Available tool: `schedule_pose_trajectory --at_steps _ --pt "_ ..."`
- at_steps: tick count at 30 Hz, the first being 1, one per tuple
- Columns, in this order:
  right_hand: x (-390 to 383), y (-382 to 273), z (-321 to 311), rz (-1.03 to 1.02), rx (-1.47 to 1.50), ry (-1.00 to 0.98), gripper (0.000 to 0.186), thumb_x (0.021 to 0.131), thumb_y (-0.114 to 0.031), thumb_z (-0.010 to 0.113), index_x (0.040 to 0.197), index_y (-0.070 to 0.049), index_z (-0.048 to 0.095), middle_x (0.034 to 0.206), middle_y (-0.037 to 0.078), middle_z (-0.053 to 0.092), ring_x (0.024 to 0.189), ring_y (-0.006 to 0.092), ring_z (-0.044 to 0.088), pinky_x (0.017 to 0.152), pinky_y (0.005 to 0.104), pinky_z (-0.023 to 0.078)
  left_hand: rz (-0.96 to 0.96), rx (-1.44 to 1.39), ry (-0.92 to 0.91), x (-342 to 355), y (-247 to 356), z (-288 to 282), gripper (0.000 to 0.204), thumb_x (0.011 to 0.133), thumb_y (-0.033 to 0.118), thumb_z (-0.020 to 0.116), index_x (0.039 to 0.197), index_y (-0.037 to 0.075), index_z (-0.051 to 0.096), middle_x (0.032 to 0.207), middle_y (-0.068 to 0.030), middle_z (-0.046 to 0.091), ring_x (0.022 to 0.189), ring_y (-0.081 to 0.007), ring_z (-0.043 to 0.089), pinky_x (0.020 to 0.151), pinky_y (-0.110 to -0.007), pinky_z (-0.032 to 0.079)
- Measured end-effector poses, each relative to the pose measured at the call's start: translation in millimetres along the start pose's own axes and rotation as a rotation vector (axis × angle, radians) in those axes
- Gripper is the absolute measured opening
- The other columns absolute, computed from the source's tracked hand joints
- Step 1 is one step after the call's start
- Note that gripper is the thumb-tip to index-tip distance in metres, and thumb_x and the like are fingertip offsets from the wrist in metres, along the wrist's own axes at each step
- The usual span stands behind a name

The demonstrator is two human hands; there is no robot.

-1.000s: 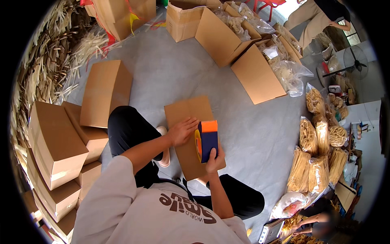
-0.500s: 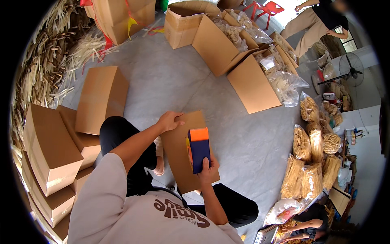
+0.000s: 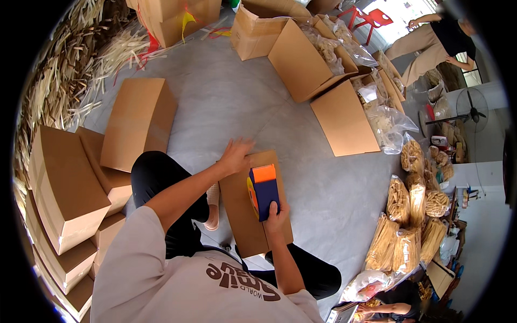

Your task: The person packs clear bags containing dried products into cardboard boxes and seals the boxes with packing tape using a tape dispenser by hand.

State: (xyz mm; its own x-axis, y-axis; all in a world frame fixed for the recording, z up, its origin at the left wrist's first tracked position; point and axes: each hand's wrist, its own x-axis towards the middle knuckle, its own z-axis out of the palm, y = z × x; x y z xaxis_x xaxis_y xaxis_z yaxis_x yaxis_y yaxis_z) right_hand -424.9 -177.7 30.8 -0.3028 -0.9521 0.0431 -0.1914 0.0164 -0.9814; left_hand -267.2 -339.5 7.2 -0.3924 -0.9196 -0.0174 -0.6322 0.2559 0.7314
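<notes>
Between my knees stands a closed brown cardboard box [image 3: 250,237]. My right hand [image 3: 277,220] grips a dark blue tape dispenser [image 3: 265,195] with an orange end and a bit of yellow at its left side. The dispenser is over the box's top, its orange end pointing away from me; whether it touches the cardboard I cannot tell. At the box's far left corner is my left hand [image 3: 236,156], fingers stretched out and slightly blurred, holding nothing.
Closed cartons [image 3: 70,188] are stacked at my left. Open cartons [image 3: 344,121] with plastic-bagged goods stand ahead right. Bagged tan bundles [image 3: 406,247] lie at the right. Pale strips [image 3: 64,64] pile up far left. One person [image 3: 431,40] stands far right, another [image 3: 398,307] sits lower right.
My left hand has loosened from the box's far edge, its fingers now stretched out. The tape dispenser has shifted slightly toward the far end of the box. The whole view has turned a little.
</notes>
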Motion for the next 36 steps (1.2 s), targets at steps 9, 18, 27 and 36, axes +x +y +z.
schedule_pose_trajectory --at_steps 9,18,27,36 --pt "-3.1 -4.8 -2.4 0.009 0.023 -0.024 0.042 0.082 -0.033 0.053 0.093 0.008 0.056 0.075 0.008 0.059 0.070 0.0130 0.052 0.063 0.0265 0.043 -0.613 -0.999 -0.602 -6.0 19.2 -50.0 0.028 0.079 0.032 0.064 0.084 0.005 0.063 0.073 0.0017 0.055 0.067 -0.0078 0.044 0.064 -0.021 0.038" --pt "20.9 -43.2 9.7 0.122 0.005 -0.050 0.036 0.082 -0.026 0.056 0.094 0.007 0.056 0.078 0.010 0.060 0.072 0.0147 0.054 0.066 0.0287 0.044 -0.467 -0.921 -0.357 17.1 -8.2 -0.9 0.015 0.075 0.018 0.065 0.069 0.005 0.064 0.065 -0.0010 0.058 0.056 -0.0120 0.047 0.051 -0.025 0.037" --pt "-2.2 -56.5 -12.0 0.194 -0.156 -0.110 0.031 0.082 -0.024 0.058 0.093 0.005 0.056 0.073 0.008 0.059 0.066 0.0130 0.053 0.059 0.0263 0.042 -0.429 -0.406 0.043 98.2 -96.9 -3.1 0.010 0.071 0.007 0.062 0.063 0.002 0.060 0.065 -0.0086 0.061 0.058 -0.0135 0.054 0.053 -0.030 0.043" --pt "8.8 -46.1 -8.0 0.274 -0.132 -0.103 0.033 0.082 -0.024 0.057 0.094 0.006 0.057 0.072 0.010 0.059 0.066 0.0138 0.054 0.060 0.0273 0.043 -0.425 -0.203 -0.725 38.2 -168.9 116.6 0.024 0.073 0.027 0.057 0.074 0.005 0.065 0.074 -0.0118 0.063 0.074 -0.0185 0.058 0.069 -0.034 0.046"
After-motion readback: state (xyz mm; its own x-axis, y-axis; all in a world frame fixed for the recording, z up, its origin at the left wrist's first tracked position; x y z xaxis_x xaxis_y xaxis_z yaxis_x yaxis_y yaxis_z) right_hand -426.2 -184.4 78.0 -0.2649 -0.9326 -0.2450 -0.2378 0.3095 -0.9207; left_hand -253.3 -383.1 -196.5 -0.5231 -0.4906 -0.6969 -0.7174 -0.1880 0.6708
